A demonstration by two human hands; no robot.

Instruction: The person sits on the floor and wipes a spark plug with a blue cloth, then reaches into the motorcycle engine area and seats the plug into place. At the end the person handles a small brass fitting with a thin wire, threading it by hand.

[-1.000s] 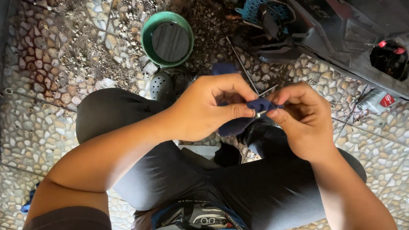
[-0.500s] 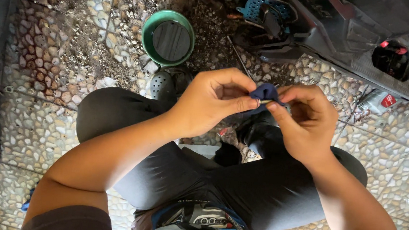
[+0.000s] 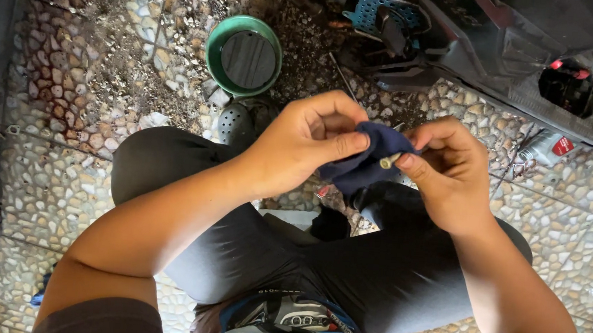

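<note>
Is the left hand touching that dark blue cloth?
Touching. The head view shows the left hand with its thumb pressed flat on the dark blue cloth.

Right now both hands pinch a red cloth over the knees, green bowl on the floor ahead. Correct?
Not quite: the cloth is dark blue, not red. The head view shows the left hand and right hand pinching it over the knees, with the green bowl on the floor ahead.

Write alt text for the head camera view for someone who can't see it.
Seen from above, a seated person's left hand and right hand pinch a dark blue cloth around a small pale rod, over a pebbled floor with a green bowl.
</note>
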